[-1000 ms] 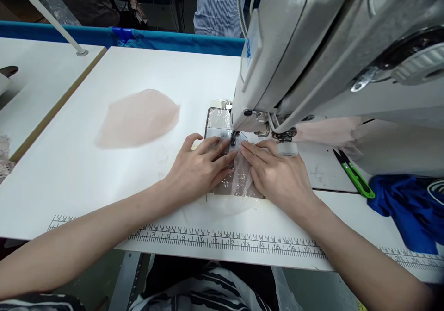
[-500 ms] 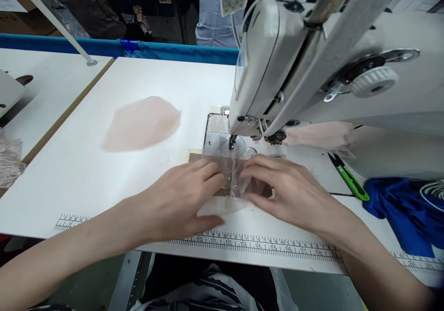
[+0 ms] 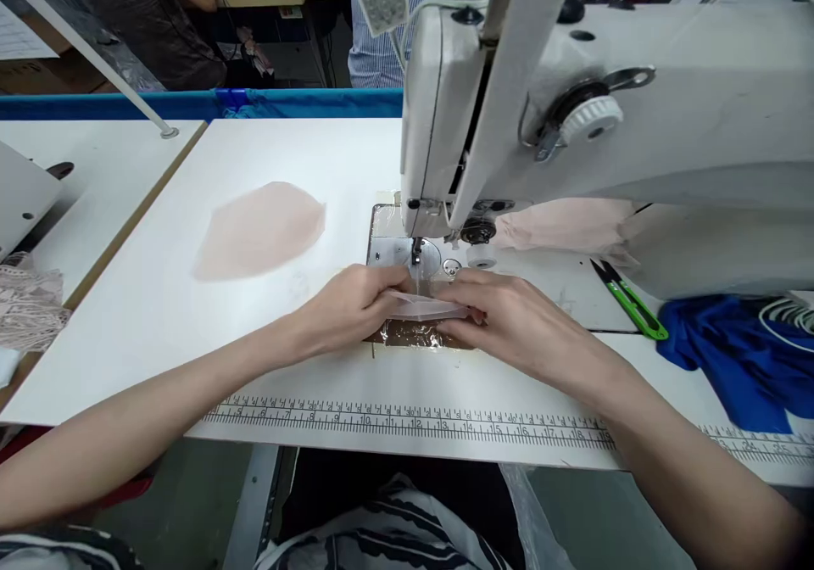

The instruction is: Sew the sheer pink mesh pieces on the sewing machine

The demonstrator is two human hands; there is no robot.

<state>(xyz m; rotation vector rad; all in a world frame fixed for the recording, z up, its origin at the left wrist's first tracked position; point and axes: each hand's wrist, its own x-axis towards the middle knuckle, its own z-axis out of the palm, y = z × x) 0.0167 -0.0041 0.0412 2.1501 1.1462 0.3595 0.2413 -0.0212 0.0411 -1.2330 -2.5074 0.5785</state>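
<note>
Sheer pale fabric (image 3: pixel 423 307) stretches between two hands just near of a sewing machine's presser foot (image 3: pixel 416 252), left hand (image 3: pixel 359 305) pinching its left end, right hand (image 3: pixel 499 309) its right, fingers barely parted.

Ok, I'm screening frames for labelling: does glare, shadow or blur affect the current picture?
Head view: small glints on the shiny brown plate; head view: dark shadow beside the white boxy machine part, far left; head view: bare left hand and right hand look fairly sharp, sheer pale fabric between them less distinct.
</note>
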